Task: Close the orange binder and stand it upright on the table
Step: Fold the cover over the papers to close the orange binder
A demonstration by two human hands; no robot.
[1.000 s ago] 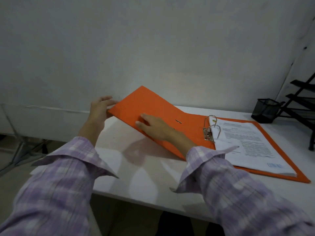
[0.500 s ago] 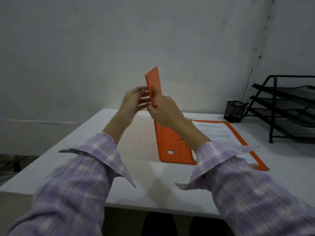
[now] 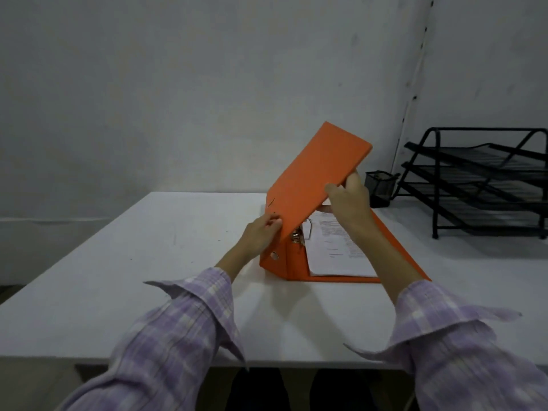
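Orange binder (image 3: 314,179) half closed, mid-way across a white table (image 3: 148,262).
Its back cover lies flat and its front cover tilts over the filed papers (image 3: 335,250) and metal rings (image 3: 300,234). If the cover drops crooked, it would likely snag the rings or crease a sheet. The right hand (image 3: 350,200) grips the cover's near edge, fingers curled round it. The left hand (image 3: 261,232) touches the spine, and whether it grips is unclear.

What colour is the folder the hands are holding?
The binder is bright orange, cover and spine alike. The head view, the only one, shows it clearly.
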